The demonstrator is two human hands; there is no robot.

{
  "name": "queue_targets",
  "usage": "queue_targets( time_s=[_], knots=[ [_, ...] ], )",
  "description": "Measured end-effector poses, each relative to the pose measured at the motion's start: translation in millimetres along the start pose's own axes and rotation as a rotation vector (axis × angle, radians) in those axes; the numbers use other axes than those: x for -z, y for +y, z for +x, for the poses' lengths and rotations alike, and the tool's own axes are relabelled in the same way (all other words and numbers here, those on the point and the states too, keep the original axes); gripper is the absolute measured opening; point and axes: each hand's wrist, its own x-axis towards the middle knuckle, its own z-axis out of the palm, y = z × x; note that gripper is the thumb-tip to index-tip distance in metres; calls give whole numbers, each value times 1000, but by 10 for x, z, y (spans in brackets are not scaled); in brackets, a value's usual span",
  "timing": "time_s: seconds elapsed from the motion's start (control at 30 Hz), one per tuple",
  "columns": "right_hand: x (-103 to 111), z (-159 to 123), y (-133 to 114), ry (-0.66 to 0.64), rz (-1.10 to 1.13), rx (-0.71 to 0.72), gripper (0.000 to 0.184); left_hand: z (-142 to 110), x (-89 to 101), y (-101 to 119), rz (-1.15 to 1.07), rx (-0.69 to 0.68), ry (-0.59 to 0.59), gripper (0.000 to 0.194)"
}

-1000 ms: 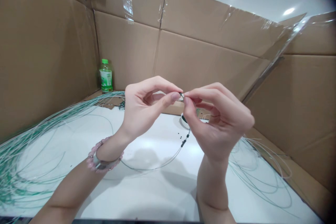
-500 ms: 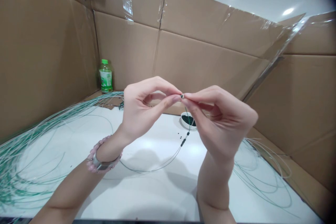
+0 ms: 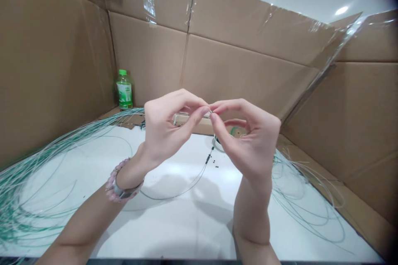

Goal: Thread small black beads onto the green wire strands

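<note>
Smooth coated wire [image 3: 194, 186], matt cardboard [image 3: 149, 66]

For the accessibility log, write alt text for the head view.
The left hand and right hand pinch a thin green wire strung with black beads, above a white table strewn with more green wire, inside cardboard walls.

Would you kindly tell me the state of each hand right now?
Left hand: closed, pinching the thin wire.
Right hand: closed, pinching the same wire.
</note>
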Motion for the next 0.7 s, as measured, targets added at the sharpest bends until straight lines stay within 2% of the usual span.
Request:
queue_targets(
  time_s=[0.07, 0.17, 0.2, 0.23, 0.27, 0.33, 0.43, 0.57, 0.7],
  knots=[
    [67, 9, 77, -124, -72, -48, 6, 6, -1, -30, 28, 8, 20, 6],
    [211, 29, 217, -507, -241, -97, 6, 13, -6, -79, 40, 29, 20, 10],
    [247, 35, 252, -599, -271, -99, 5, 12, -13, -96, 34, 36, 8, 10],
    [267, 41, 275, -630, -265, -99, 4, 9, -24, -110, 26, 45, -10, 11],
    [271, 45, 286, -594, -219, -98, 7, 2, -39, -123, 17, 54, -30, 11],
    [232, 52, 279, -415, -71, -98, 13, -17, -75, -138, 1, 75, -65, 11],
    [132, 59, 243, -200, 69, -81, 11, -52, -123, -137, -31, 105, -84, 11],
    [78, 74, 239, -171, 80, -86, 8, -74, -157, -163, -125, 156, -80, 11],
    [92, 89, 245, -106, 122, -72, 7, -152, -296, -389, -268, 225, -95, 17]
  ],
)
